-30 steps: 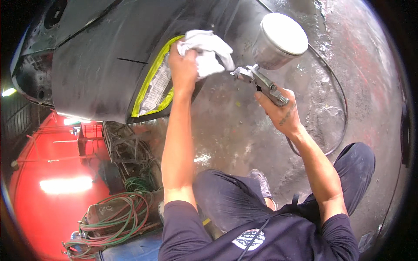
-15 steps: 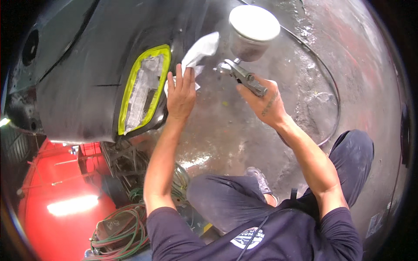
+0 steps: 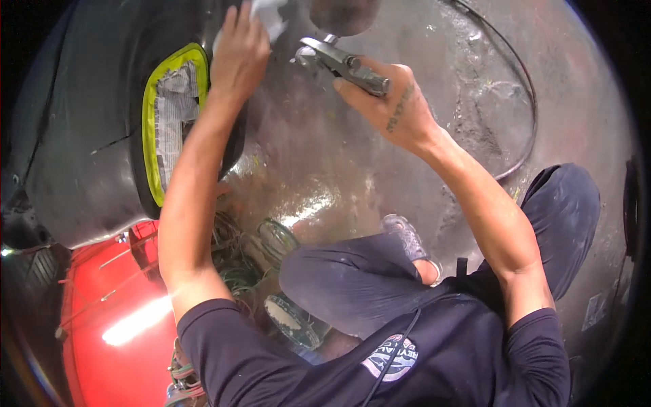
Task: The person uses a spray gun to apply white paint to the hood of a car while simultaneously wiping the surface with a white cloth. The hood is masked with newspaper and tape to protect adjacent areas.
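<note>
My right hand (image 3: pixel 400 105) is wrapped round the grip of a metal spray gun (image 3: pixel 347 64). The gun's paint cup (image 3: pixel 344 15) is cut off by the top of the view. At the upper left, my left hand (image 3: pixel 241 51) holds a crumpled white cloth (image 3: pixel 271 17) against or close over a dark grey car body panel (image 3: pixel 88 169). Its palm side is hidden, and so is part of the cloth. Below that hand, an opening in the panel is covered with newspaper (image 3: pixel 168 115) and edged in yellow-green masking tape (image 3: pixel 150 146).
A dark air hose (image 3: pixel 532 102) curves across the stained floor (image 3: pixel 305 163) on the right. Coiled hoses and cables (image 3: pixel 274 237) lie below the panel, near a red surface (image 3: pixel 108 305) with a bright lamp reflection. My bent legs (image 3: pixel 346 278) are close by.
My left hand has moved up and left along the panel with the cloth. The spray gun in my right hand has shifted up and left. The whole view has also shifted.
</note>
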`<state>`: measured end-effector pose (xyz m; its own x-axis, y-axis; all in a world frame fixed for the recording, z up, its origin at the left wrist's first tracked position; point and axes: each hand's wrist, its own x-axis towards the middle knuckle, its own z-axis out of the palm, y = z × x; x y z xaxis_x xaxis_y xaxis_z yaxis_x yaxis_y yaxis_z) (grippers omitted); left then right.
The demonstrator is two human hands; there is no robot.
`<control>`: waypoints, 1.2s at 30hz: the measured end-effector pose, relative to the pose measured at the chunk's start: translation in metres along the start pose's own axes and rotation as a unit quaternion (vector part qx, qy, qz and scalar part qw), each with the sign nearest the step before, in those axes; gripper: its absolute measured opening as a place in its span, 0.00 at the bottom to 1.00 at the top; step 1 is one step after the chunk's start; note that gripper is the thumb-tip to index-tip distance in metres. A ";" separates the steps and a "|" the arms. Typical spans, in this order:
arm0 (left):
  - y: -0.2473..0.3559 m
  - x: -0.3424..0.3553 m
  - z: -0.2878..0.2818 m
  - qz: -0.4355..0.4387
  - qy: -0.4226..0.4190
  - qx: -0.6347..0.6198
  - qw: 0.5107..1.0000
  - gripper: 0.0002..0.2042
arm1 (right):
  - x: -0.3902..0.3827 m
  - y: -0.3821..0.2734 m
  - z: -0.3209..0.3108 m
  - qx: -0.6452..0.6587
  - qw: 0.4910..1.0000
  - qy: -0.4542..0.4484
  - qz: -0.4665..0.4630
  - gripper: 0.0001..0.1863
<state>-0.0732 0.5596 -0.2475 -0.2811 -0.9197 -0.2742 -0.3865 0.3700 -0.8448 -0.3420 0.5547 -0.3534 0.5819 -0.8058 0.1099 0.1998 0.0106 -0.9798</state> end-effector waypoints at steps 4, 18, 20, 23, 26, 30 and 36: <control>0.051 -0.125 0.020 0.128 -0.159 -0.046 0.978 0.19 | -0.002 0.010 0.009 0.014 1.000 -0.024 -0.011 0.13; -0.022 0.052 0.013 -0.057 0.001 0.002 0.998 0.19 | -0.007 -0.001 0.009 0.046 0.998 -0.007 0.034 0.20; -0.048 0.091 0.014 -0.091 0.009 0.028 0.995 0.18 | -0.008 0.000 0.011 0.053 0.998 0.008 0.037 0.20; -0.080 0.139 0.024 -0.187 0.040 0.060 0.980 0.19 | -0.010 0.004 0.010 0.038 0.999 0.031 0.005 0.21; -0.097 0.164 0.031 -0.230 0.039 0.082 0.969 0.22 | -0.017 0.008 0.003 0.012 0.999 0.053 -0.003 0.21; -0.072 0.178 0.039 -0.151 -0.023 0.116 0.981 0.19 | -0.021 -0.008 -0.026 -0.016 0.997 0.036 0.062 0.24; -0.007 0.093 0.125 0.011 -0.155 0.126 0.980 0.15 | -0.019 -0.019 -0.052 -0.001 0.991 0.028 0.130 0.24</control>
<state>0.0127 0.4550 -0.3245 0.0094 -0.9221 -0.3868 -0.1437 0.3815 -0.9131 -0.3972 0.5389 -0.3457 0.5695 -0.8073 -0.1548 0.0472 0.2202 -0.9743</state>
